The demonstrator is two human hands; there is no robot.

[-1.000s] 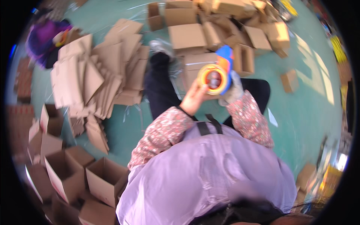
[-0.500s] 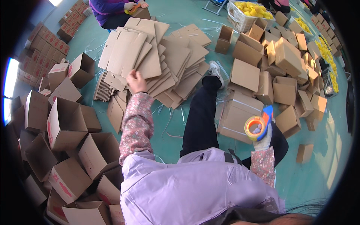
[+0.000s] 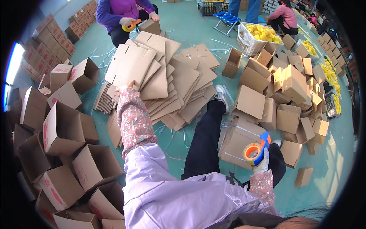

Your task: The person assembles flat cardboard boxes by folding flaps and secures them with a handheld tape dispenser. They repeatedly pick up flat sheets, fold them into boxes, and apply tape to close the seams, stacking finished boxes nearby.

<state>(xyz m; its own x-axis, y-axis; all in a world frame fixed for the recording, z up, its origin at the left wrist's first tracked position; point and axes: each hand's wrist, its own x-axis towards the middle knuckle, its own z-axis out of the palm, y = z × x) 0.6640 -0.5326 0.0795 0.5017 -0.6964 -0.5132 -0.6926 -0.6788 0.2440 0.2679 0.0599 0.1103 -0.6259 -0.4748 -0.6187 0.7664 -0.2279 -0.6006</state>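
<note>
My bare left hand is at the near edge of the top flattened cardboard box, its thumb and fingers closed on that edge. Under it lies a fanned pile of flattened boxes, just ahead of me on the floor. In my gloved right hand is a blue tape dispenser with an orange-cored roll, held beside my right knee. Beneath and left of the dispenser, a strapped bundle of flat cardboard rests on the floor.
Open boxes crowd my left; smaller boxes heap up at right. A co-worker holds a tape dispenser over a box beyond the pile. Crates of yellow items, a blue folding stool and loose straps lie farther off.
My head view has tilted up, bringing more of the far room in. My left hand has closed on the top flat box's near edge. The dispenser has turned in my right hand.
</note>
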